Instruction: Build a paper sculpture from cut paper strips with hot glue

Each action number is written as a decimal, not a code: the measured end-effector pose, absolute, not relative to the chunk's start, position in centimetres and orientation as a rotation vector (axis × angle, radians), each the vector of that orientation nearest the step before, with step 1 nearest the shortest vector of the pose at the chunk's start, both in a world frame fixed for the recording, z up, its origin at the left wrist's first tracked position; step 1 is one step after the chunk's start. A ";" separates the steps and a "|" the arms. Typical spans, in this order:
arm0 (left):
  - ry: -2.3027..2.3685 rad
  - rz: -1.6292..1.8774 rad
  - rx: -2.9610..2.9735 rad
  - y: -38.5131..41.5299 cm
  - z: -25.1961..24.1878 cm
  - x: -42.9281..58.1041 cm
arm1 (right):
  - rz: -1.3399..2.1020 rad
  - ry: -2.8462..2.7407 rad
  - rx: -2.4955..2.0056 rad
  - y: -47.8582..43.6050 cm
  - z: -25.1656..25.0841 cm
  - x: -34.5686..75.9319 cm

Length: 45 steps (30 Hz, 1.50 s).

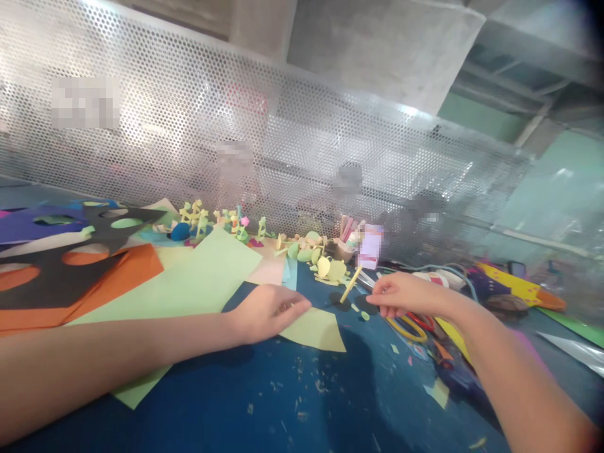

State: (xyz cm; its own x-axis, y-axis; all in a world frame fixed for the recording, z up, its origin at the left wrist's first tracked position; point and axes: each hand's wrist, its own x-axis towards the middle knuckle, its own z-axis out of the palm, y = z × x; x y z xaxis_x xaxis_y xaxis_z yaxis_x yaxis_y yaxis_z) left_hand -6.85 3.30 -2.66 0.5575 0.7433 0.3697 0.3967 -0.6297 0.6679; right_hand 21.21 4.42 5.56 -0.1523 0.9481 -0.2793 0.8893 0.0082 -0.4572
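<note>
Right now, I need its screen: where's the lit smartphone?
Right of centre in the head view, the lit smartphone stands beside the container, beyond the right hand.

We can pass low over the blue tabletop (226, 402) in front, where small scraps (441, 393) lie – but a slanting yellow stick (351, 285) interrupts the gap between our left hand (271, 311) and right hand (389, 296), scissors (417, 340) crowd the right, and a perforated screen (302, 151) bars the back

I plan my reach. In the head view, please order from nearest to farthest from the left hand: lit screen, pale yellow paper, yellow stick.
1. Pale yellow paper, at the left hand.
2. Yellow stick, further right.
3. Lit screen, behind the stick.
</note>
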 end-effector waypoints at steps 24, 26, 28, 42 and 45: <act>1.341 0.479 2.856 14.1 0.6 -16.6 | -0.047 -2.744 -1.431 -1.8 2.1 10.8; 1.376 0.495 2.899 14.5 -0.1 -16.4 | -0.230 -2.730 -1.491 -2.5 1.4 9.7; 1.369 0.509 2.952 14.8 -0.5 -16.0 | -0.338 -2.711 -1.714 -3.1 0.7 8.4; 1.397 0.791 3.178 12.4 1.5 -13.4 | -0.765 -2.267 -1.644 -1.1 -0.1 7.5; 1.446 0.930 3.155 12.1 2.3 -13.2 | -0.596 -2.266 -1.779 0.4 -1.8 8.2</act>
State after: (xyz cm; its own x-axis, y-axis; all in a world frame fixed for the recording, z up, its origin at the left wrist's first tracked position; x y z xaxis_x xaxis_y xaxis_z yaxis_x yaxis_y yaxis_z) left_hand -13.20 12.11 2.26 0.5650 0.5586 0.6073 0.7843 -0.5921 -0.1851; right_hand 8.21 0.45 -1.84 -0.2563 0.8820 0.3955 0.9624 0.1948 0.1892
